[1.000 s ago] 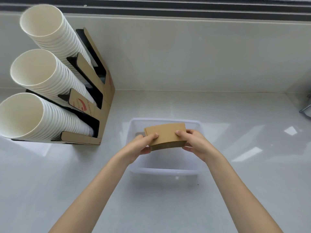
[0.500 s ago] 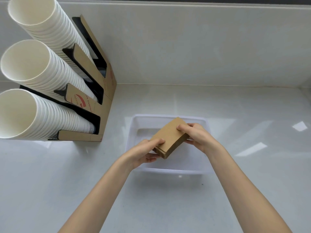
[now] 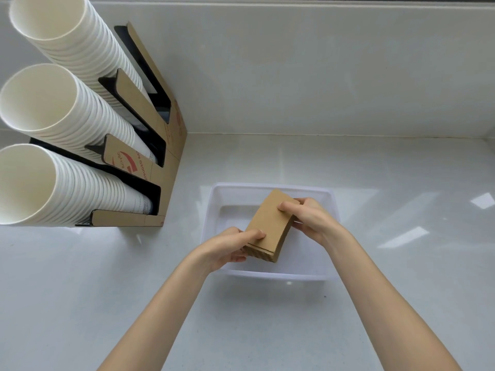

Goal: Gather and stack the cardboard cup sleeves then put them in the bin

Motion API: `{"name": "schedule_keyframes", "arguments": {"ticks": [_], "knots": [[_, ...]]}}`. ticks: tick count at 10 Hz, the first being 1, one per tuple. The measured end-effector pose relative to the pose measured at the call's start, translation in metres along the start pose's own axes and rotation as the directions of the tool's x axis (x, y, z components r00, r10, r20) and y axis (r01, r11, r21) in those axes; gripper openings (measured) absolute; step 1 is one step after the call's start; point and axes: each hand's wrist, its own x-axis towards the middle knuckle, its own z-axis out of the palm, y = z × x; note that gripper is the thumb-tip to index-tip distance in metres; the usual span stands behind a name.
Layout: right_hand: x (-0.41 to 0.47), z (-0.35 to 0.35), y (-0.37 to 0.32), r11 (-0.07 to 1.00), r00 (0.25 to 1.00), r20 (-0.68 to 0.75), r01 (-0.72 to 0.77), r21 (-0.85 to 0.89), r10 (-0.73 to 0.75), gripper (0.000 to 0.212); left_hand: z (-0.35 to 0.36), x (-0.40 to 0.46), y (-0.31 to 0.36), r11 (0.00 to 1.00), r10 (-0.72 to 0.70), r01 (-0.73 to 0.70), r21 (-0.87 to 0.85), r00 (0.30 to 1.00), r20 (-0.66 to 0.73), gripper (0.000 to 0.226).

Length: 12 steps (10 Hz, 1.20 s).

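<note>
Grip L: left hand (image 3: 224, 247) pinches near end of the sleeve stack (image 3: 270, 229), thumb on top face, fingers curled under
Grip R: right hand (image 3: 308, 218) clamps far end, fingertips on top face, rest of hand wrapped round the right edge
Stack: flat brown cardboard sleeves, pressed tight together; layered edges show at near end but can't count them w/ certainty, several at least
Stack pose: turned diagonally, near end lower-left, far end upper-right, slightly tilted; top face plain brown
Stack place: held in the air over the bin (image 3: 328, 275), inside its outline as seen from above; whether it touches the bin floor, can't tell, looks clear of it
Bin: 1, clear/whitish plastic, rectangular, rounded corners, sits on the counter (image 3: 80, 290); nothing else seen inside
Hands: 2, both bare, forearms coming in from bottom of view, both over the near rim of the bin
Counter: white, glossy, w/ light reflections on right side; meets a white backsplash (image 3: 294, 70) behind
Cup holder (image 3: 171, 167): 1, brown cardboard w/ black inner slots and red print, stands left of bin, apart from it
Cup stacks: 3 tall stacks of white paper cups (image 3: 61, 113), each leaning in its own slot, open mouths toward camera
</note>
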Motion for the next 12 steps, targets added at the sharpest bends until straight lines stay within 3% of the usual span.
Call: {"name": "schedule_keyframes", "arguments": {"ticks": [1, 2, 3, 5, 8, 12], "knots": [[0.006, 0.006, 0.003, 0.999, 0.999, -0.031, -0.006, 0.041, 0.007, 0.021, 0.001, 0.004, -0.003, 0.991, -0.022, 0.026, 0.128, 0.999, -0.031, 0.041], [0.008, 0.012, 0.005, 0.999, 0.999, -0.042, -0.002, 0.053, 0.004, 0.011, 0.001, 0.006, -0.004, 0.983, -0.038, 0.044, 0.18, 0.999, -0.034, 0.056], [0.01, 0.021, 0.012, 0.999, 0.998, -0.056, 0.015, 0.038, -0.013, 0.014, 0.002, 0.009, -0.005, 0.971, -0.038, 0.046, 0.235, 0.998, -0.04, 0.055], [0.013, 0.029, 0.018, 0.999, 0.997, -0.077, 0.027, -0.019, -0.029, 0.042, 0.005, 0.01, -0.002, 0.96, -0.052, 0.075, 0.269, 0.995, -0.09, 0.056], [0.008, 0.027, 0.021, 0.998, 0.994, -0.093, 0.055, 0.005, -0.054, 0.047, 0.007, 0.005, 0.0, 0.962, -0.049, 0.065, 0.264, 0.996, -0.068, 0.041], [-0.007, 0.019, 0.014, 0.995, 0.989, -0.137, 0.032, -0.095, -0.045, 0.059, 0.006, 0.001, 0.002, 0.946, -0.037, 0.069, 0.318, 0.994, -0.108, 0.065]]}}
